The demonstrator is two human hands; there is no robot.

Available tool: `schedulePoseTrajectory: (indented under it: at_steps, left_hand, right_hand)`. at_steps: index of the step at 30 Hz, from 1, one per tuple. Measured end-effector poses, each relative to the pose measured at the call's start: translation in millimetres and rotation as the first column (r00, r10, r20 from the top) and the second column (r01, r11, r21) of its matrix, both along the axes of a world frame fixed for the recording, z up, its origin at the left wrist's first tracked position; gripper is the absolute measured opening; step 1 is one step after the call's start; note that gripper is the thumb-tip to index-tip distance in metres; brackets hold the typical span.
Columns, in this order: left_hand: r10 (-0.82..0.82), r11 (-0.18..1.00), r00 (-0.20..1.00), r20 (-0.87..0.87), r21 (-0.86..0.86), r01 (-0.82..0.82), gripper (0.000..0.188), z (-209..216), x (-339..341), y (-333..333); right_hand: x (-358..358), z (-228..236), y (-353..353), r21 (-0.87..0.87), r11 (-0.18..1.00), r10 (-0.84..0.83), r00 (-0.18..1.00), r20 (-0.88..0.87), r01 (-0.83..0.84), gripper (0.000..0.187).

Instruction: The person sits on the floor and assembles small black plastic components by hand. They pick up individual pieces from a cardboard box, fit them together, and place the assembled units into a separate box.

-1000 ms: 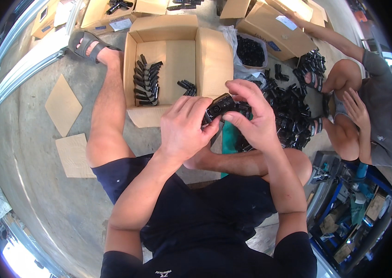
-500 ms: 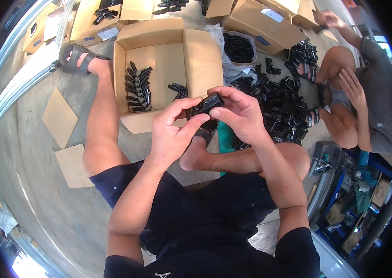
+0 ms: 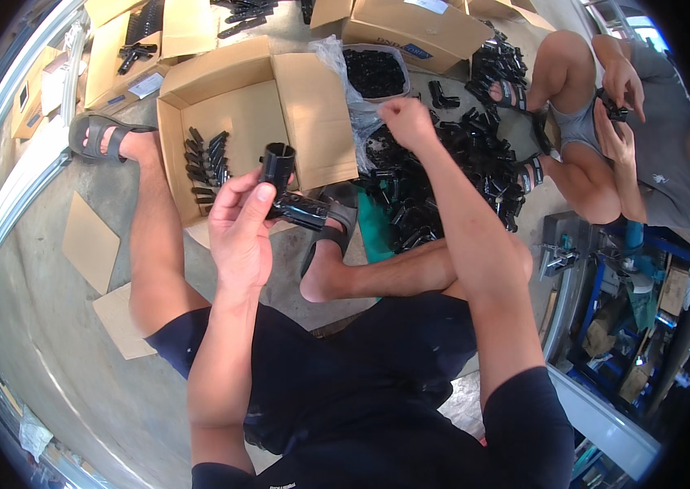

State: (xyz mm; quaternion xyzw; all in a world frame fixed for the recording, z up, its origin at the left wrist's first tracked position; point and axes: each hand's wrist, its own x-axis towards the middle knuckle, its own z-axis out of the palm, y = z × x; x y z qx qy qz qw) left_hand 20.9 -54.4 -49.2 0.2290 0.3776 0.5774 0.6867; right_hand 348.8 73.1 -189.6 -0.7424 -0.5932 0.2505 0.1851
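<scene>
My left hand (image 3: 241, 232) grips a black L-shaped pipe fitting (image 3: 278, 169), one round open end pointing up and the other arm slanting to the right. Beyond it stands an open cardboard box (image 3: 312, 106) with a row of similar black fittings (image 3: 208, 159) inside. My right hand (image 3: 410, 122) is raised just in front of a clear plastic tub (image 3: 407, 85) of small black parts. Its fingers are curled closed; anything inside them is hidden. Below that hand spreads a large heap of black fittings (image 3: 475, 183) on the floor.
At the right a co-worker (image 3: 661, 122) sits holding a black part. More cardboard boxes (image 3: 410, 33) line the far side. Metal rails (image 3: 23, 175) run along the left, near flat cardboard pieces (image 3: 91, 243). A blue-framed rack (image 3: 638, 326) with tools stands at the lower right.
Both hands were together on the fitting; now the left alone holds it, turned upright. My right hand has moved away toward the tub. The co-worker's hands have come together on a part.
</scene>
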Motion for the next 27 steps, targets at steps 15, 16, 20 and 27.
schedulePoseTrajectory:
  at_steps: [15, 16, 20, 27]
  left_hand:
    - [0.054, 0.984, 0.985, 0.165, -0.179, -0.024, 0.018, -7.7, -3.2, 8.5]
    - [0.043, 0.983, 0.982, 0.182, -0.181, -0.009, 0.019, -8.7, -2.6, 8.6]
    - [0.070, 0.978, 0.973, 0.220, -0.208, -0.023, 0.020, -7.3, -3.2, 9.7]
    - [0.028, 0.990, 0.971, 0.235, -0.139, 0.005, 0.022, -5.9, -5.2, 7.4]
  right_hand:
    - [-29.8, -101.8, -33.9, -0.114, 0.987, 0.150, 0.916, 0.371, -0.116, 0.017]
    - [-32.1, -105.1, -34.9, -0.118, 0.984, 0.172, 0.905, 0.389, -0.137, 0.016]
    - [-46.4, -85.6, -37.7, -0.088, 0.996, 0.043, 0.963, 0.268, -0.020, 0.016]
    - [-55.6, 0.0, -32.6, -0.025, 0.984, 0.170, 0.971, -0.166, -0.176, 0.013]
